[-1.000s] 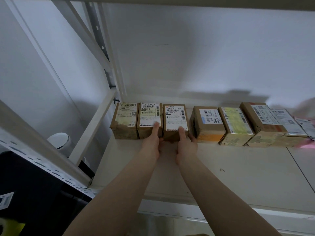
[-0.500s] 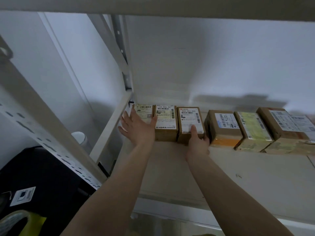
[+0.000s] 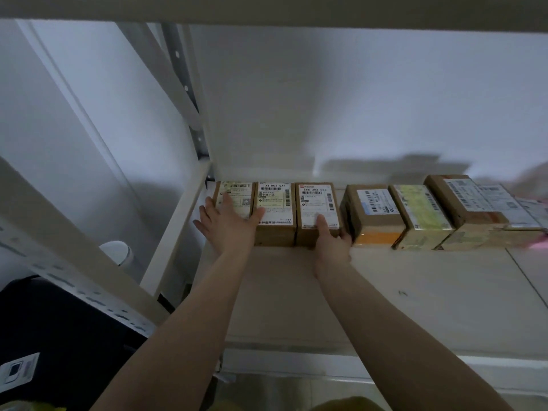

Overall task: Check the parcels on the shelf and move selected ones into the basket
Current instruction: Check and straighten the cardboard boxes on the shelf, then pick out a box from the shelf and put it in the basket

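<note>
A row of brown parcels stands along the back of the shelf (image 3: 415,292), across the middle of the frame, labels turned up, presumably so they can be read. The person's left hand (image 3: 228,221) lies flat and spread on the leftmost parcel (image 3: 237,192), thumb reaching onto the second parcel (image 3: 274,212), probably steadying the two. The right hand (image 3: 329,241) rests its fingers on the label of the third parcel (image 3: 315,203), thumb at its right side beside the fourth parcel (image 3: 373,215), likely bracing it for reading. Whether that is a real grip cannot be told. No basket is in view.
</note>
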`<control>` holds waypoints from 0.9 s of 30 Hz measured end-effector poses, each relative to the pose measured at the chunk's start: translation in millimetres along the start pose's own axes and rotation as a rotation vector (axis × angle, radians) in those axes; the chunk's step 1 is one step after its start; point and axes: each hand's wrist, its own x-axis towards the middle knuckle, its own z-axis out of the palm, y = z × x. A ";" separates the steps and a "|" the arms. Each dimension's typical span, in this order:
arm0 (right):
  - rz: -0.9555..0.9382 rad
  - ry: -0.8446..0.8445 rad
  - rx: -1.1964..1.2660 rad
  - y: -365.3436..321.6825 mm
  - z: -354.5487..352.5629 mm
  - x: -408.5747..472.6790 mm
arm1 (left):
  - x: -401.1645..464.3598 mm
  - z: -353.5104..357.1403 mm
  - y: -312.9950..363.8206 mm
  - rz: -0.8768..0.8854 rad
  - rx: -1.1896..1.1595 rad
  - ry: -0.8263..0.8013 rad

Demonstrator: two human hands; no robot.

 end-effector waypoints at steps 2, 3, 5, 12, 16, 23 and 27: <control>-0.015 -0.006 0.003 1.4 -0.7 1.2 | -1.5 0.4 0.0 -0.003 0.008 0.006; -0.025 -0.012 0.008 2.5 -0.9 1.5 | -2.9 0.9 -0.2 -0.003 0.000 0.009; -0.046 -0.025 0.021 4.2 -1.7 1.8 | -5.8 2.0 -0.3 -0.010 -0.027 0.018; -0.059 -0.044 0.016 1.7 -4.7 3.0 | -8.1 1.4 2.3 -0.003 -0.013 0.027; -0.014 -0.043 0.073 1.8 -11.8 4.2 | -17.1 0.9 4.1 0.101 0.074 0.063; 0.116 0.021 0.187 -13.3 -63.0 16.2 | -61.2 3.6 62.8 0.492 -0.323 0.161; 0.174 0.038 0.264 -36.0 -82.2 24.8 | -97.6 18.4 119.6 0.561 -0.559 -0.150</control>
